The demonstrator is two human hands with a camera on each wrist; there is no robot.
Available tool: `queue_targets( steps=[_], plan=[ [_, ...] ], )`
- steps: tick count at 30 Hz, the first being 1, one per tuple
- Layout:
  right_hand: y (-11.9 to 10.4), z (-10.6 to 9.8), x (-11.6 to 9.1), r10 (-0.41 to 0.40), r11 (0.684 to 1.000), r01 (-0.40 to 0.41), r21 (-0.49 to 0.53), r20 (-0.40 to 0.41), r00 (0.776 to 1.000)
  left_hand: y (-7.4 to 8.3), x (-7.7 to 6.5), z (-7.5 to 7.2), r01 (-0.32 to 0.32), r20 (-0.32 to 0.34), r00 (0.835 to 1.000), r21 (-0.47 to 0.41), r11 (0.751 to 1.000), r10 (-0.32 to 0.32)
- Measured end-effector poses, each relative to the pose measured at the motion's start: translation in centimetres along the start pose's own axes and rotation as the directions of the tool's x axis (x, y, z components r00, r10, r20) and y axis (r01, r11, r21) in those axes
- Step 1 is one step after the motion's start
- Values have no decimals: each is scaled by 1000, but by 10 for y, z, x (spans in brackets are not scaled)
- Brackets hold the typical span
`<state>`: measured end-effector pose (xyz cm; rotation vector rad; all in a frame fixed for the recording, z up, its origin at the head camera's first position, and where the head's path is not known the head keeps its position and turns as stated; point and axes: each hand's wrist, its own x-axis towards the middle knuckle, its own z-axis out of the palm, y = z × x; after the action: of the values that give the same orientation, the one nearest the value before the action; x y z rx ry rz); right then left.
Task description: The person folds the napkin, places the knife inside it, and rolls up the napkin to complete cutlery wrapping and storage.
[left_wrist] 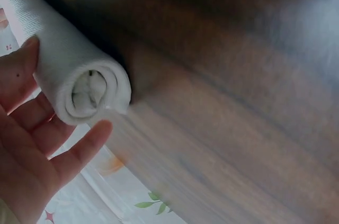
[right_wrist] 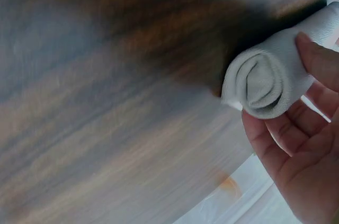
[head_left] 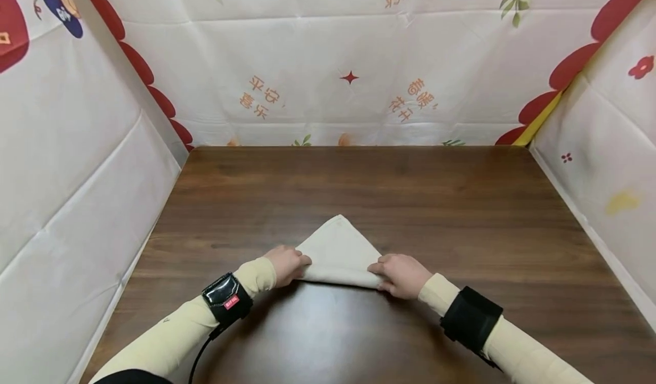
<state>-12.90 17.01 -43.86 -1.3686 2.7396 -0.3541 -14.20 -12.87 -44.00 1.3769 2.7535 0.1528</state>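
A white cloth (head_left: 338,247), like a small towel, lies on the wooden table; its near edge is rolled up and a flat triangular corner points away from me. My left hand (head_left: 289,263) holds the left end of the roll, thumb on the near side and fingers beneath. At the right end, my right hand (head_left: 402,274) grips the roll between thumb and fingers. Spiral layers show at the end of the rolled cloth (left_wrist: 87,91) in the left wrist view, and tighter ones on the rolled cloth (right_wrist: 262,83) in the right wrist view.
The brown wooden table (head_left: 328,184) spreads around the cloth. White printed sheeting (head_left: 318,76) hangs at the back, with similar panels on both sides. A black strap (head_left: 471,318) circles the right forearm, and a cable (head_left: 200,358) runs from the left wrist device (head_left: 228,298).
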Motion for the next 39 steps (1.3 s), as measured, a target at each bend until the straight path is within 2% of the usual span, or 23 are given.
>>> queue_targets(
  steps=[2,5,8,12,17,22,31,35,39],
  plan=[
    [0,0,0,10,999,-10,39,19,1000,-1,-1,1,14,26,1000,-29,999,-13],
    [0,-1,-1,31,999,-31,43,13,999,-3,1,1,40,26,999,-25,999,-39],
    [3,-4,-1,24,1000,-24,4,-47,999,-5,6,-2,68,14,998,17,998,-68],
    [9,-6,4,-5,996,-7,-87,-139,990,-11,14,-7,89,-34,996,21,996,-88],
    [15,-9,11,0,989,-26,-147,-173,985,-17,22,-13,71,-100,993,7,997,-70],
    [16,-11,14,2,988,-36,-149,-221,975,-20,26,-16,53,-129,991,58,997,-45],
    [7,3,14,-72,965,-7,-264,-288,955,-9,16,-8,76,-109,992,119,990,-63],
    [0,8,10,-88,953,-1,-302,-280,956,-1,13,-2,77,-83,995,206,976,-61],
    [-3,11,7,-65,942,-24,-335,-251,966,3,14,-1,83,-77,995,272,959,-64]
  ],
)
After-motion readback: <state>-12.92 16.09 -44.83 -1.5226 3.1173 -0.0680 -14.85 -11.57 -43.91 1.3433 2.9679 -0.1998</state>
